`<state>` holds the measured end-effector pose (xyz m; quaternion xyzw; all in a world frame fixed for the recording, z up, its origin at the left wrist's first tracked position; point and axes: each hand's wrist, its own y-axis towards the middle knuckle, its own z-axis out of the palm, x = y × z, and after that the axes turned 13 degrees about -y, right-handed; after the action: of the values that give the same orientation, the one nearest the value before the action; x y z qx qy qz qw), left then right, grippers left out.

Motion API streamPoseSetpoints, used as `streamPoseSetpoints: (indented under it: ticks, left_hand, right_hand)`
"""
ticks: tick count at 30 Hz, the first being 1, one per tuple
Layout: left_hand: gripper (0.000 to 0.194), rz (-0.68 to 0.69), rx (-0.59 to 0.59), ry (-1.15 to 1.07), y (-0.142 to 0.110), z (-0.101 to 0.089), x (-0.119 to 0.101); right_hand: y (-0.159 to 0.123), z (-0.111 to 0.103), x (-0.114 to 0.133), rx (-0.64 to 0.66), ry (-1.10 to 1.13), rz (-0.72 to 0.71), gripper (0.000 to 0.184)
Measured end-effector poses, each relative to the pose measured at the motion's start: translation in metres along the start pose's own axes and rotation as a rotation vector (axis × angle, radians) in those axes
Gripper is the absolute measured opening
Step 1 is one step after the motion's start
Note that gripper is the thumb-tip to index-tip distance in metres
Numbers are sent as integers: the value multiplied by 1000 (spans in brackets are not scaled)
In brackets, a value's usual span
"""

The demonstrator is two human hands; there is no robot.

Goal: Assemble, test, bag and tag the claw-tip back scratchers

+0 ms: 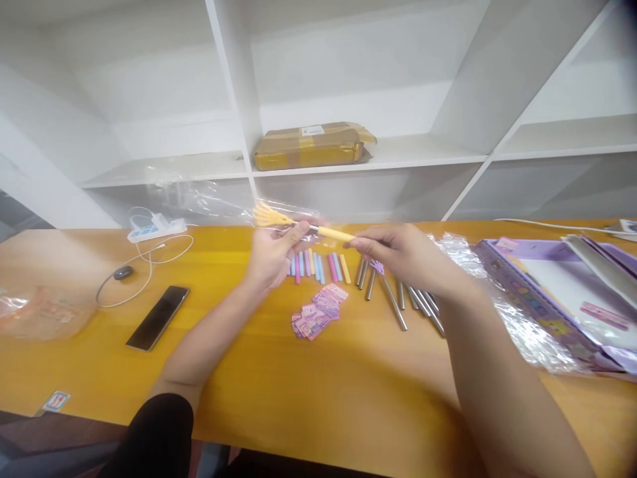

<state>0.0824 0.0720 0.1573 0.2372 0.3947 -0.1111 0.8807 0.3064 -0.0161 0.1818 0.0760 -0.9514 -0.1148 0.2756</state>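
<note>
In the centre of the frame is a yellow stick (336, 234) with a hand-shaped end (269, 214), held in the air over the worktop (338, 392). The left hand (269, 257) is clamped on it near this end, and the right hand (405, 255) pinches the tip of its yellow handle. Below them, near the middle, lie coloured tubes (317, 267) and pink cards (318, 312); metal rods (393, 302) lie a little right of these. A dark phone (158, 318) rests at left.
</note>
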Motion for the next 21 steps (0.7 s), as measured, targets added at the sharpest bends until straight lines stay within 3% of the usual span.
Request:
streamPoseSetpoints:
  ticks: [5,8,12,15,21]
  left_hand:
    - [41,-62,13,-21,1,0,7]
    - [42,-12,-35,-24,5,-3,1]
    - [42,0,-43,-23,8,-8,-8]
    - [42,-27,-31,-27,6,-7,-7]
    - [40,-112,3,-20,-6,3,9]
  right_hand:
    - [1,12,12,-48,46,-36,51]
    - [1,8,8,-38,167,3,40]
    - [2,1,-3,-39,298,55,40]
    - [6,6,-4,-104,310,47,37]
    - [14,37,6,-321,325,-73,34]
